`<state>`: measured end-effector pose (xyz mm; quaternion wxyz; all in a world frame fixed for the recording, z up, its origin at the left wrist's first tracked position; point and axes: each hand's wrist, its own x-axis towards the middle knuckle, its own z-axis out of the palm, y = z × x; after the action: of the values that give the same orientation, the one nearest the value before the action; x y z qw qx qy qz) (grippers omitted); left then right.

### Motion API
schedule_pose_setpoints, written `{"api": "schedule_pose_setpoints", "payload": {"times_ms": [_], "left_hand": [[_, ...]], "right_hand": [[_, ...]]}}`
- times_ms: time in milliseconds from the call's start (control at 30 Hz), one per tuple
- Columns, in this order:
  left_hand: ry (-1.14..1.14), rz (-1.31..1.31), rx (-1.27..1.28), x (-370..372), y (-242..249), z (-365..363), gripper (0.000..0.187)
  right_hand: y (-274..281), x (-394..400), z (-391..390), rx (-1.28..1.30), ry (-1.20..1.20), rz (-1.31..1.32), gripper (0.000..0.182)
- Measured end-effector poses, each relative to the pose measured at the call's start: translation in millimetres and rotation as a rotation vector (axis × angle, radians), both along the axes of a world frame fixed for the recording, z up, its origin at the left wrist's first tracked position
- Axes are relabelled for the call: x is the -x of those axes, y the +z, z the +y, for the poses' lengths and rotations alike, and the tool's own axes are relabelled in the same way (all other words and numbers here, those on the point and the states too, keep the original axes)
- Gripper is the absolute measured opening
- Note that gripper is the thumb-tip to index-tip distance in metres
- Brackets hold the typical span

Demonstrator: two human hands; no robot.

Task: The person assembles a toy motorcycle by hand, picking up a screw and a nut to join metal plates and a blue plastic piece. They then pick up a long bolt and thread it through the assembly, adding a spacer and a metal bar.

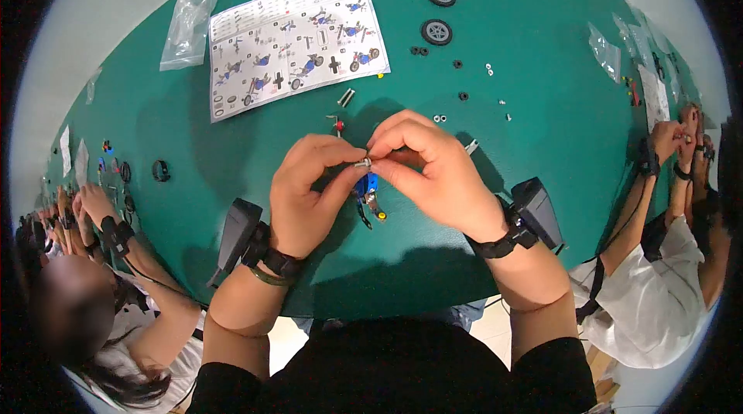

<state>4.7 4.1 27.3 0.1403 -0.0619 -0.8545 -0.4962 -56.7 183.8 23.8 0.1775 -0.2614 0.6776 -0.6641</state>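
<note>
My left hand (313, 182) and my right hand (426, 170) meet at the middle of the table, both closed in a pinch. Between their fingertips is a small silver screw (362, 164), mostly covered by the fingers. Directly below the fingertips lies a partly built toy model with a blue body (371, 183), a dark curved part and a yellow tip (381, 216). Just beyond my left fingers a red piece with a thin metal rod (338, 127) shows. Two silver pins (346, 97) rest farther up, and a light grey bar (471, 147) is beside my right hand.
A printed instruction sheet (298, 42) lies at the back left, with a clear plastic bag (190, 23) beside it. Two toy wheels (436, 32), black bushings (463, 96) and small silver nuts (439, 118) are spread over the green table (534, 42). Other people work at both sides.
</note>
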Motion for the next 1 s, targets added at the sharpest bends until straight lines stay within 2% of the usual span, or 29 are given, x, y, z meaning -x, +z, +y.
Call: {"api": "schedule_pose_setpoints", "payload": {"times_ms": [67, 200, 367, 900, 1000], "left_hand": [[-0.003, -0.044, -0.022, -0.9, 1.7, -0.4, 0.020], [0.002, -0.149, -0.109, -2.3, 2.8, 0.9, 0.019], [0.001, -0.108, -0.075, -1.7, 0.1, 0.9, 0.019], [0.023, -0.148, -0.228, -4.8, -1.7, 2.3, 0.015], [0.007, -0.131, -0.181, -4.5, -2.7, 0.2, 0.015]], "right_hand": [[2.7, -0.4, 2.5, -0.019, 0.026, -0.070, 0.013], [0.7, -0.1, 3.3, -0.036, 0.015, -0.038, 0.010], [1.8, -1.2, 2.9, -0.087, -0.011, 0.129, 0.009], [1.7, -0.5, 2.8, -0.080, -0.047, 0.129, 0.010], [1.2, 0.7, 2.9, -0.085, -0.022, 0.135, 0.010]]}}
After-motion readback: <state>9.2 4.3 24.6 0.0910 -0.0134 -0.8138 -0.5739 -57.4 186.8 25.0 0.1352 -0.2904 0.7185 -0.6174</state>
